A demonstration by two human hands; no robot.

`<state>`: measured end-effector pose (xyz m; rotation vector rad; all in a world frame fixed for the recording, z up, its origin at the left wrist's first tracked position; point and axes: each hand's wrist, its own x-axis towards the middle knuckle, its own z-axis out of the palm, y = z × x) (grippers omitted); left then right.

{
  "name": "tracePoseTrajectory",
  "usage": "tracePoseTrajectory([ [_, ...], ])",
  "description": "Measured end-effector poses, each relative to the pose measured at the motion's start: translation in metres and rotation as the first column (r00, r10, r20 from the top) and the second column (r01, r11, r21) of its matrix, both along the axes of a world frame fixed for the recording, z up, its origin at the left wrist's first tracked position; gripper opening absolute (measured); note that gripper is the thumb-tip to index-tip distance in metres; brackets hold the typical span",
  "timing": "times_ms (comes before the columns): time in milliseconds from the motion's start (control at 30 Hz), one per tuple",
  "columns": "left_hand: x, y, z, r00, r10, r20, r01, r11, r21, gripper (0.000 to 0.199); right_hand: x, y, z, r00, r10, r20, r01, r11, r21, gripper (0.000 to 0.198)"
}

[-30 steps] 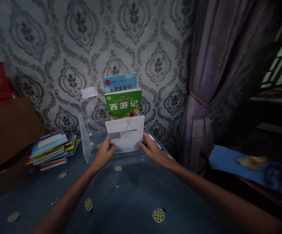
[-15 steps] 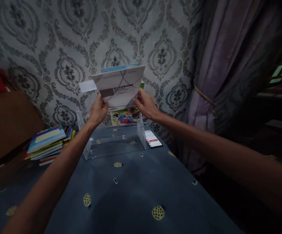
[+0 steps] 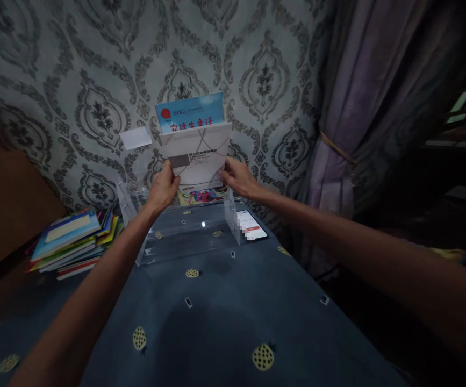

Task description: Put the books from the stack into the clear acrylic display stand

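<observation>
centrally in the head view, left hand and right hand pinch a white book at a clear rack, hiding part of a blue book; a phone and book stack flank the rack.

Left hand gripping, right hand likewise

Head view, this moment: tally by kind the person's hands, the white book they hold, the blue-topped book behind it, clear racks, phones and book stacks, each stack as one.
Hands: 2 (left hand, right hand)
White book: 1
Blue-topped book: 1
Clear rack: 1
Phone: 1
Book stack: 1
Total: 7
</observation>
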<state>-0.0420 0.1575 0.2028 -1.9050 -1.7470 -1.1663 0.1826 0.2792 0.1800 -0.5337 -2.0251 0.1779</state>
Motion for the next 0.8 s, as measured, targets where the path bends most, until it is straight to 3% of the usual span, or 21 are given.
tracePoseTrajectory([
  [100,0.007,-0.003,-0.001,0.997,0.080,-0.018,-0.080,0.996,-0.033,0.036,0.004,0.004,-0.004,0.999,-0.022,0.047,0.022,1.000,-0.002,0.010],
  [333,0.024,-0.010,-0.001,0.961,0.250,-0.116,-0.253,0.967,-0.011,0.021,0.003,0.003,0.000,0.994,-0.066,-0.089,0.061,0.996,-0.058,0.010],
  [800,0.035,-0.008,0.000,0.933,0.347,-0.094,-0.357,0.926,-0.123,0.024,0.001,0.001,0.002,0.980,-0.162,-0.118,0.150,0.983,-0.101,0.010],
])
